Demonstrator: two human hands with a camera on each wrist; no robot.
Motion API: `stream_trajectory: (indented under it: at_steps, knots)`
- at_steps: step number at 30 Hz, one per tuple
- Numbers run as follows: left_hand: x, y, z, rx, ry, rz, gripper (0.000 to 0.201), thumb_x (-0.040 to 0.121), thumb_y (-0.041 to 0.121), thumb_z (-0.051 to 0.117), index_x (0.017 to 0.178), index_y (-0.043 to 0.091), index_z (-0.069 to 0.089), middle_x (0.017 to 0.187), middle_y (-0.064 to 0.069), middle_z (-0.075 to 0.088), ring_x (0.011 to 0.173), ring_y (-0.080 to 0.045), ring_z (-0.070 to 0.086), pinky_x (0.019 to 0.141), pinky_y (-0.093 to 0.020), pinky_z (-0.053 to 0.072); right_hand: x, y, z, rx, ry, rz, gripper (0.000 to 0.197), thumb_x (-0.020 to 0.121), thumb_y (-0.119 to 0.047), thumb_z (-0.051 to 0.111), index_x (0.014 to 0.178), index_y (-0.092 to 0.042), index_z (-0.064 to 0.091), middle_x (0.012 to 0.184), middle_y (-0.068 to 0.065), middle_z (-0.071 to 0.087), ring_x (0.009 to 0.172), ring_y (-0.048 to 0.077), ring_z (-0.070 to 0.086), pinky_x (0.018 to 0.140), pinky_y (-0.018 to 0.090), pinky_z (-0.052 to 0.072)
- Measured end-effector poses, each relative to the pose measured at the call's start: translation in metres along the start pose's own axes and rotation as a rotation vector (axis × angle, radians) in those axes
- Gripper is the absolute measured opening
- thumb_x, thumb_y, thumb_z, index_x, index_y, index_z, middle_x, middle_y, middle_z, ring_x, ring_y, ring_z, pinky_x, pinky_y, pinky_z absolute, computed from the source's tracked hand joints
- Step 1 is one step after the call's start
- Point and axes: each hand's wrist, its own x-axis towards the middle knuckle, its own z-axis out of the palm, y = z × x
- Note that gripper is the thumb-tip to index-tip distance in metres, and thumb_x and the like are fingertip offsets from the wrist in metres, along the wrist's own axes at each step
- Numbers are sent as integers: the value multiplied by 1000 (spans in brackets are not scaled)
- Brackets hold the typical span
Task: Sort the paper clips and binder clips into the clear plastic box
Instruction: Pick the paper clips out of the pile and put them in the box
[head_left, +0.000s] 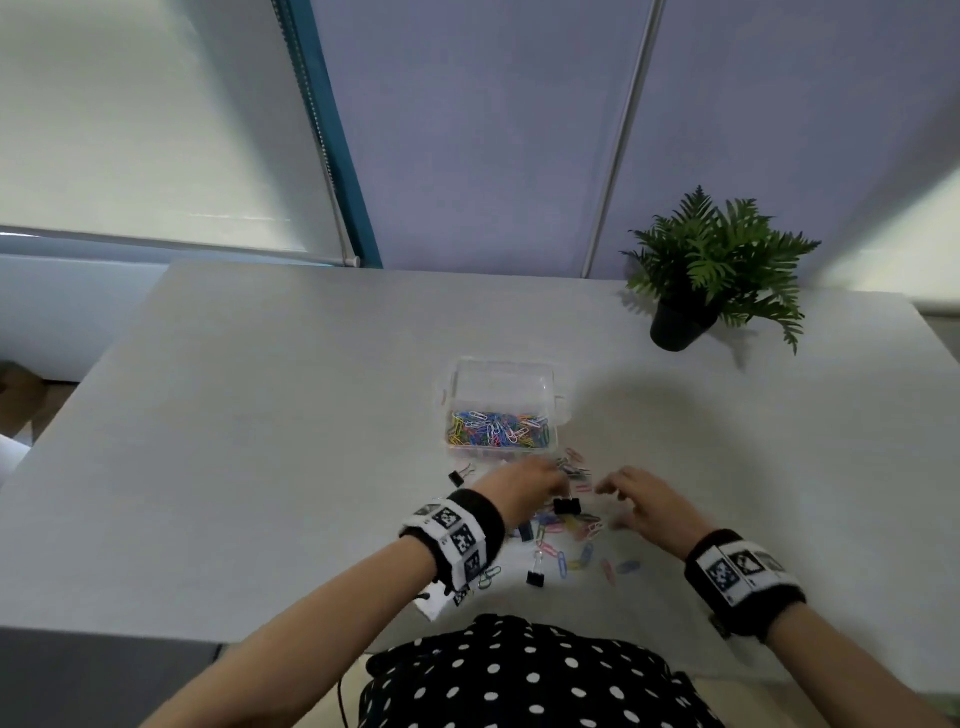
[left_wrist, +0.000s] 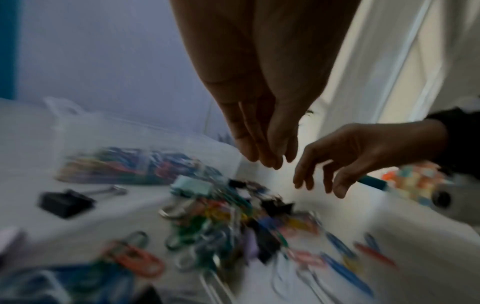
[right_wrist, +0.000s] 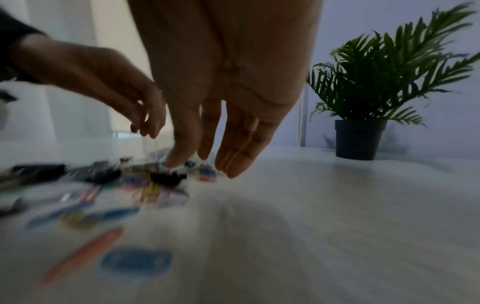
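Roughly halfway, I'd guess. The clear plastic box (head_left: 503, 410) sits around the middle of the table (head_left: 260, 415), lid flipped back toward the far edge. It has two compartments: the near one is already packed with coloured paper clips, and the far one looks empty, so as far as I can tell no binder clips have gone in yet.

What's left is the loose pile of clips (head_left: 566, 519) between the box and the near edge, right under both hands.

Counts, as best I can do:
- 1 box, 2 compartments
- black binder clips on the table: I can pick out 3 in the head view, one by the box's near-left corner (head_left: 458, 476), one in the middle of the pile (head_left: 566, 505), one closer to the near edge (head_left: 535, 576). The left wrist view shows a pale teal one (left_wrist: 191, 186) too, and probably more are buried in the pile
- loose paper clips: a couple dozen at least, too blurry and overlapping for a real number
- clips in the box: way too many to count

Hands: the left hand (head_left: 522, 483) hangs over the pile with its fingers (left_wrist: 262, 148) pointing down, close together and nearly straight, holding nothing that I can see. The right hand (head_left: 641, 496) is just beside it with loosely spread fingers (right_wrist: 233, 148), also empty.
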Motion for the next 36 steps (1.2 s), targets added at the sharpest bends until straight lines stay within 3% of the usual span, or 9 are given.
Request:
stream_trajectory:
  at_steps: [2, 4, 8, 13, 18, 24, 29, 32, 36]
  knots:
    - [5, 14, 16, 59, -126, 42, 24, 88, 5, 53, 112, 3, 59, 115, -18, 56, 101, -31, 57, 87, -42, 50, -15, 4, 13, -70, -40, 37, 54, 72, -28, 72, 119, -16, 50, 121, 4, 47, 113, 20, 44, 91, 36, 45]
    - [7, 25, 30, 88, -189, 6, 33, 84, 8, 60, 115, 0, 54, 118, -19, 52, 104, -33, 55, 87, -43, 49, -25, 1, 26, -78, -37, 96, 60, 69, -32, 72, 120, -16, 45, 121, 3, 42, 114, 20, 42, 90, 36, 45]
    - [5, 36, 45, 133, -277, -64, 56, 75, 10, 70, 121, -3, 42, 123, -21, 46, 111, -35, 48, 91, -44, 42, -33, -8, 48, -51, -2, 171, 46, 70, -29, 69, 104, -11, 44, 108, 8, 45, 100, 27, 48, 79, 36, 41]
    - [2, 34, 55, 120, -240, -87, 56, 73, 0, 69, 121, -4, 41, 123, -22, 44, 114, -38, 44, 92, -48, 44, -34, -4, 53, 100, 74, 197, 26, 78, -24, 65, 80, -19, 40, 85, 5, 52, 77, 24, 52, 70, 34, 40]
    - [6, 36, 57, 105, -202, -109, 46, 78, 5, 67, 117, -3, 45, 120, -22, 48, 112, -37, 46, 91, -45, 43, -28, -8, 52, 119, 85, 177, 14, 71, -4, 57, 79, -14, 53, 86, 11, 61, 82, 30, 58, 73, 39, 44]
    - [9, 34, 56, 151, -181, -65, 27, 82, 5, 61, 106, -4, 54, 112, -24, 55, 109, -36, 50, 82, -45, 46, -21, -5, 52, 75, 86, 174, 17, 76, -5, 56, 91, -12, 54, 90, 10, 62, 88, 28, 54, 74, 37, 42]
    - [8, 33, 60, 190, -164, -14, 23, 86, 6, 55, 107, -2, 55, 113, -22, 54, 112, -35, 47, 82, -47, 47, -20, 3, 50, -39, 23, 164, 12, 76, -9, 55, 88, -10, 56, 94, 11, 60, 94, 28, 53, 75, 35, 40]
    - [12, 31, 60, 156, -161, 30, 32, 82, 5, 60, 112, 2, 49, 112, -22, 56, 110, -35, 49, 83, -48, 46, -27, 5, 47, -14, 42, 85, 19, 74, -10, 54, 91, -10, 60, 94, 13, 63, 94, 31, 56, 78, 35, 41]
    - [17, 30, 60, 168, -170, 53, 27, 80, 5, 62, 105, 1, 52, 107, -23, 57, 106, -37, 52, 82, -49, 48, -46, -2, 46, 12, 31, -168, 23, 72, -24, 44, 92, -32, 46, 95, 6, 63, 87, 16, 53, 66, 20, 38]
